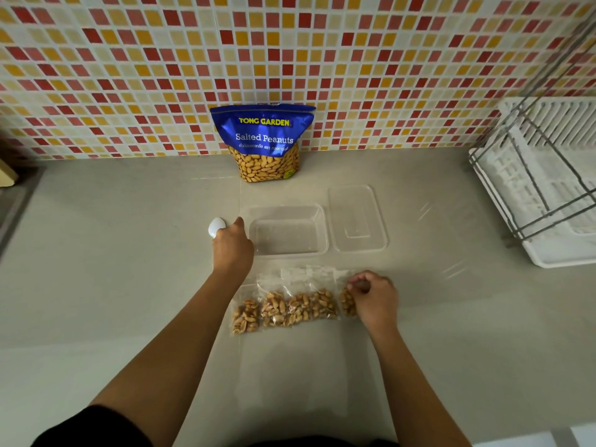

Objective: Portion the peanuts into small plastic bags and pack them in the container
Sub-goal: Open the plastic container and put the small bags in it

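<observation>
A blue Salted Peanuts pouch [263, 141] stands against the tiled wall. In front of it lies a clear empty plastic container [287, 230], with its clear lid [357, 217] to the right. Several small plastic bags of peanuts [283, 308] lie in a row near me. My left hand [233, 245] holds a white spoon [216, 226] just left of the container. My right hand [374, 296] pinches the rightmost small bag [348, 301], partly hiding it.
A white dish rack [545, 185] with a metal frame takes up the right side of the grey counter [113, 269]. A sink edge shows at the far left. A stack of clear empty bags [296, 382] lies near the front edge.
</observation>
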Demonstrator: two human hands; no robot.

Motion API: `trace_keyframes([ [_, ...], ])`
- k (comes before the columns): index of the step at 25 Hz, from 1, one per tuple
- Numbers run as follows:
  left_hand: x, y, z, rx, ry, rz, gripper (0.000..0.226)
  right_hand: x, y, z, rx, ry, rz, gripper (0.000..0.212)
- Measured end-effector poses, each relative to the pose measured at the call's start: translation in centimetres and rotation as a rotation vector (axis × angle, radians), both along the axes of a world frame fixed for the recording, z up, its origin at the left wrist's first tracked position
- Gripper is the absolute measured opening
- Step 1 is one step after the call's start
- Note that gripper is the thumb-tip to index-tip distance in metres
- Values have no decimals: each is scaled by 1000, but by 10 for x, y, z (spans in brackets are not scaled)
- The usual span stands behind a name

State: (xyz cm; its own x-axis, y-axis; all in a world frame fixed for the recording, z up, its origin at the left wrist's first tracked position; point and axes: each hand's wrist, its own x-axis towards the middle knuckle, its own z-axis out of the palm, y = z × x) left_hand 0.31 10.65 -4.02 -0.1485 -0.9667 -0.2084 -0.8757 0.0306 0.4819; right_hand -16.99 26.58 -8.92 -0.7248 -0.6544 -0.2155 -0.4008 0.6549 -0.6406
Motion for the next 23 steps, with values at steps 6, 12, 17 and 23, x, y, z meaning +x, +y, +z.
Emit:
trace_keyframes([
  [6,-2,2,-2,-9,4,-6,27,-4,-5,22,-202,-192,-24,13],
  [12,1,1,-8,-9,18,-8,28,-15,-52,62,-424,-414,169,48],
  [17,0,2,-11,-44,2,-36,27,10,-115,44,-93,-195,393,52],
  [23,0,2,-16,-78,-38,-59,31,31,-126,30,197,283,522,52],
])
